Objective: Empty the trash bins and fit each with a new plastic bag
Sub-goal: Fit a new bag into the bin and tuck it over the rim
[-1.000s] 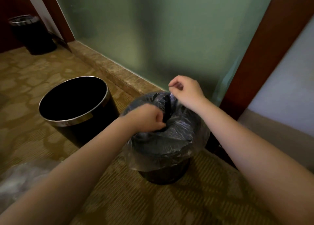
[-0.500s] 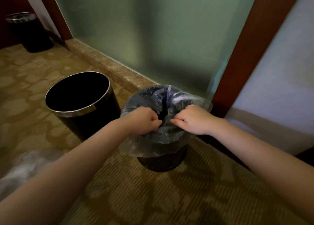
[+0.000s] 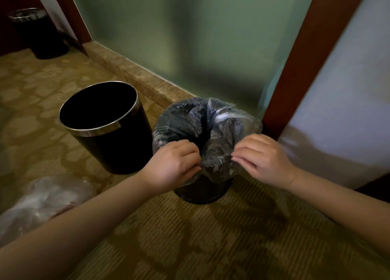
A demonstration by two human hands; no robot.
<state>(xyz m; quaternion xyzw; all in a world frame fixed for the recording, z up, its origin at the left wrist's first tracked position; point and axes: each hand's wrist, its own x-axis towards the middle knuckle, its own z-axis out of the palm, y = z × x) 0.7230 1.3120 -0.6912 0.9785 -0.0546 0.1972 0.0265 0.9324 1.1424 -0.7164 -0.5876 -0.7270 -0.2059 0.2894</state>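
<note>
L to R: unlined black bin (image 3: 101, 119) on the carpet (image 3: 211, 248); left hand (image 3: 175, 163) and right hand (image 3: 263, 159) both pinching the clear bag (image 3: 213, 127) draped over the 2nd bin (image 3: 200, 192) at its near rim. Uneven tugging may tear the film or pull it off.

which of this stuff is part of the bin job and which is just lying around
Job: bag, pinched by left hand and right hand; its bin; bare bin; far bin; crumpled plastic, probably.
Just there: carpet; glass panel; wooden frame; stone sill.
</note>
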